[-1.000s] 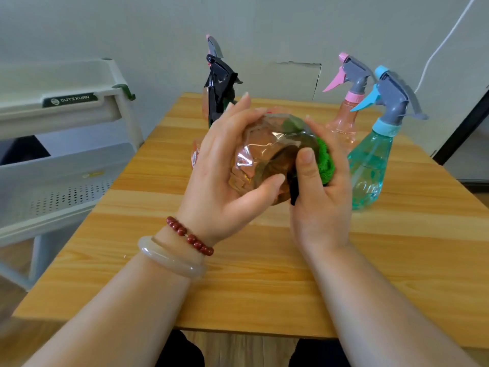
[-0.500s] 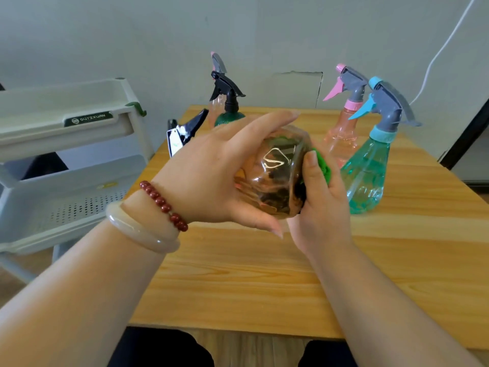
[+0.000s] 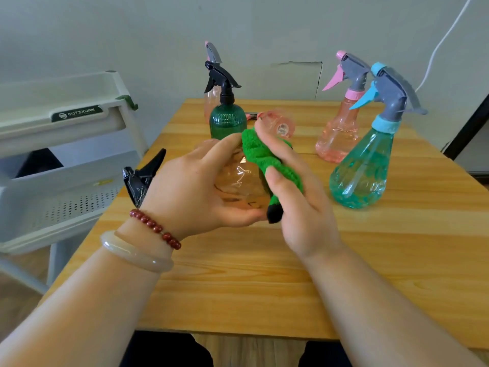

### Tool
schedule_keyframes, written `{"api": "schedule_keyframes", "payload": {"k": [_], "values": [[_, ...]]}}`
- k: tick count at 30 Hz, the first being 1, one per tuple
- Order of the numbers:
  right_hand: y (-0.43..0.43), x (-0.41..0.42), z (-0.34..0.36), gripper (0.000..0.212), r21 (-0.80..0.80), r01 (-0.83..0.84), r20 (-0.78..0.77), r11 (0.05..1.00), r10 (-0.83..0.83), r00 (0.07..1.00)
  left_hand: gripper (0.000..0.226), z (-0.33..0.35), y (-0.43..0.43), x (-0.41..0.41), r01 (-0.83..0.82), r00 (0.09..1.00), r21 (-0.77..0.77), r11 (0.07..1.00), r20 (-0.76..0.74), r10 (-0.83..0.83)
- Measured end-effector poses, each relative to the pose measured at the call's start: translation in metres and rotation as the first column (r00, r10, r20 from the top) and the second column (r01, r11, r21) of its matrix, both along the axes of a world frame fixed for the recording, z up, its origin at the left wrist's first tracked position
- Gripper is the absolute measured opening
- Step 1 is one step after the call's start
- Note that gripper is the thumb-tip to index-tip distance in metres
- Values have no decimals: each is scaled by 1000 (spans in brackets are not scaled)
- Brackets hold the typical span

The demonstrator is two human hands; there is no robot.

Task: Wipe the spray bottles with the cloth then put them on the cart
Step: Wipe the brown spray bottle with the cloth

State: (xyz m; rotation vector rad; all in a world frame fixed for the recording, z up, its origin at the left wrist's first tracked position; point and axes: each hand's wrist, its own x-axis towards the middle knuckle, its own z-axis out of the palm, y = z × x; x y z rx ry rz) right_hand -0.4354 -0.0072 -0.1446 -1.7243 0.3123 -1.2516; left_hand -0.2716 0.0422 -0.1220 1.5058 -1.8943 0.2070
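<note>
While cloth (image 3: 267, 160) covers bottle (image 3: 239, 181), nozzle hidden

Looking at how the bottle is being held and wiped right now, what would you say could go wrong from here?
1. The left hand holds the clear orange bottle on its side above the table; rubbing with the green cloth could push it out of the grip.
2. The right hand works close to the teal bottle and dark green bottle, so a wide stroke may topple one.
</note>
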Motion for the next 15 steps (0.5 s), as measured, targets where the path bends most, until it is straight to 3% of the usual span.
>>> {"api": "schedule_keyframes", "payload": {"k": [5, 10, 15], "values": [[-11, 6, -1, 41, 221, 41, -28, 974, -36, 999, 104, -1, -2, -6, -37, 999, 5, 999, -1, 37], [-2, 0, -1, 42, 80, -56, 53, 995, 52, 997, 95, 4, -2, -7, -30, 993, -16, 999, -117, 28], [-10, 4, 1, 45, 216, 40, 23, 976, -46, 999, 95, 1, -2, -13, -31, 998, -48, 998, -50, 29]]}}
